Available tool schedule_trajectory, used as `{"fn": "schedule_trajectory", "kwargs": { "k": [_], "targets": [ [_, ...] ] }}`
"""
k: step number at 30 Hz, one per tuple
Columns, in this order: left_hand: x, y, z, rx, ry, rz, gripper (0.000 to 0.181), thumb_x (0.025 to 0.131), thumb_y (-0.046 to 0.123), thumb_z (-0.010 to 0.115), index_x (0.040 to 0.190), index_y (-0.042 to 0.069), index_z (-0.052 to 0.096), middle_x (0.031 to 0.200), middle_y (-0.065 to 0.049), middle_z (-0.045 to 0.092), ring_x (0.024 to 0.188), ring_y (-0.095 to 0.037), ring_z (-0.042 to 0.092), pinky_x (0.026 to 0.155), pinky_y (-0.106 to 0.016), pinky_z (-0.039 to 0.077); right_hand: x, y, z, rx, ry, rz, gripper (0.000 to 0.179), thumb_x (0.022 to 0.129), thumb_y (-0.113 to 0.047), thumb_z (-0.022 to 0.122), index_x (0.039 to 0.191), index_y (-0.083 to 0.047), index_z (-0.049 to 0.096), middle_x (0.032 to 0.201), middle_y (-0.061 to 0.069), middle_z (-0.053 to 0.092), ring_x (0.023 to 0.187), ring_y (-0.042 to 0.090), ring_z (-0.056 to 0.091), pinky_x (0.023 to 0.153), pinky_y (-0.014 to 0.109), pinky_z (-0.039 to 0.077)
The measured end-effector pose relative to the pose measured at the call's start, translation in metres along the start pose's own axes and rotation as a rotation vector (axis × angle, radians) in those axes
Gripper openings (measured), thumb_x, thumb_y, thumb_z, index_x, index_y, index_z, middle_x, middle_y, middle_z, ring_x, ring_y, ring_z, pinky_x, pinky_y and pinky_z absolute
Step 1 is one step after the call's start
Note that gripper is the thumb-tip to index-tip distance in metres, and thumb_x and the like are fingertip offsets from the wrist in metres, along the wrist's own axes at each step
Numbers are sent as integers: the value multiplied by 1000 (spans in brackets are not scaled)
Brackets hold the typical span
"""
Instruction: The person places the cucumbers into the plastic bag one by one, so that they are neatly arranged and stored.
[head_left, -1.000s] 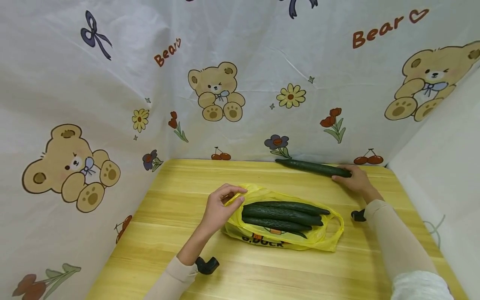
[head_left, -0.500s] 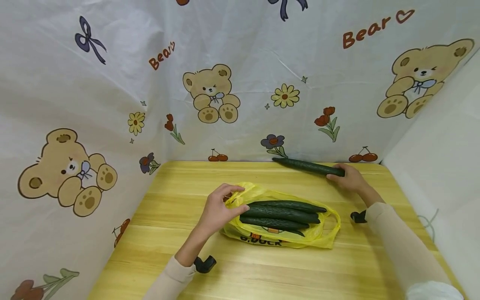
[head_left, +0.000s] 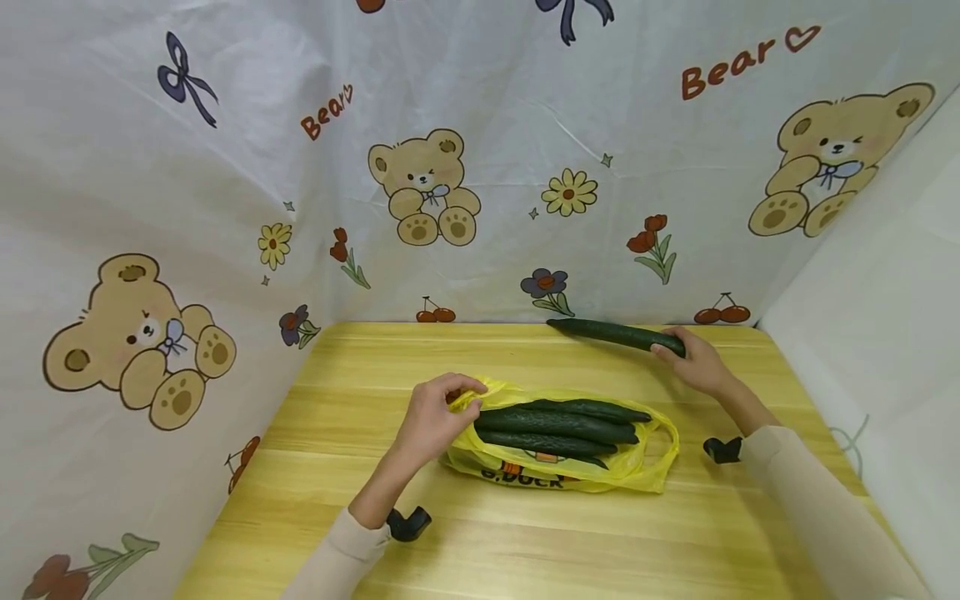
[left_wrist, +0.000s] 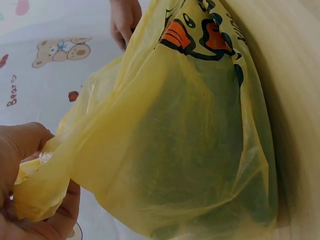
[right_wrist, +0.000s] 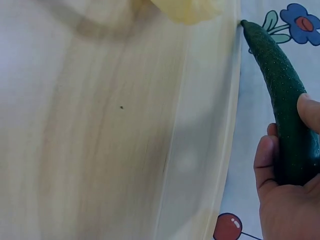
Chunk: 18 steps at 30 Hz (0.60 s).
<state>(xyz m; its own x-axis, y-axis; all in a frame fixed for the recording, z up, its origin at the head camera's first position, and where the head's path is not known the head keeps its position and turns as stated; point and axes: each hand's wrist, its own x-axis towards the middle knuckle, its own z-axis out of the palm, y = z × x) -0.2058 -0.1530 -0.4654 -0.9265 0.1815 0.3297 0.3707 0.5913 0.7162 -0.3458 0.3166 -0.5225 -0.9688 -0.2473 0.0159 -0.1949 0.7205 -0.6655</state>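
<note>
A yellow plastic bag lies on the wooden table, its mouth spread wide. Several dark green cucumbers lie side by side in it. My left hand grips the bag's left edge; in the left wrist view, bunched yellow plastic sits between thumb and fingers. At the table's back right, my right hand holds a single cucumber by its near end. The right wrist view shows the thumb on one side of this cucumber and fingers on the other. Its thin end points left, close to the back curtain.
A white curtain printed with bears and flowers hangs behind and left of the table. On the right stands a plain white wall. Black wrist mounts show at both sleeves.
The thumb of my right hand has shifted onto the top of the held cucumber, and the forearm has swung slightly right. My left hand keeps its grip, with small movements at the bag's edge.
</note>
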Motion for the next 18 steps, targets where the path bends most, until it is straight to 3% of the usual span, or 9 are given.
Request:
{"fn": "schedule_trajectory", "kwargs": {
  "k": [5, 11, 18],
  "targets": [
    [4, -1, -3, -49, 9, 44, 15, 99, 14, 79, 110, 25, 81, 102, 9, 76, 83, -15, 56, 81, -29, 53, -15, -4, -5, 7, 31, 2, 68, 115, -46, 48, 158, 6, 40, 143, 36, 56, 113, 44, 63, 87, 47, 52],
    [8, -4, -1, -82, 60, 80, 17, 98, 11, 78, 109, 24, 81, 110, 7, 79, 85, -16, 57, 80, -30, 52, -32, -3, -14, 9, 60, -9, 65, 115, -42, 49, 157, 7, 43, 141, 36, 56, 110, 41, 61, 85, 42, 49],
    [9, -7, 0, -138, 102, 106, 17, 97, 9, 79, 109, 22, 82, 106, 5, 78, 83, -18, 51, 76, -30, 46, -55, -7, -23, 48, 89, -17, 62, 115, -38, 52, 158, 5, 42, 121, 28, 60, 87, 18, 56, 69, 29, 46]
  ]
}}
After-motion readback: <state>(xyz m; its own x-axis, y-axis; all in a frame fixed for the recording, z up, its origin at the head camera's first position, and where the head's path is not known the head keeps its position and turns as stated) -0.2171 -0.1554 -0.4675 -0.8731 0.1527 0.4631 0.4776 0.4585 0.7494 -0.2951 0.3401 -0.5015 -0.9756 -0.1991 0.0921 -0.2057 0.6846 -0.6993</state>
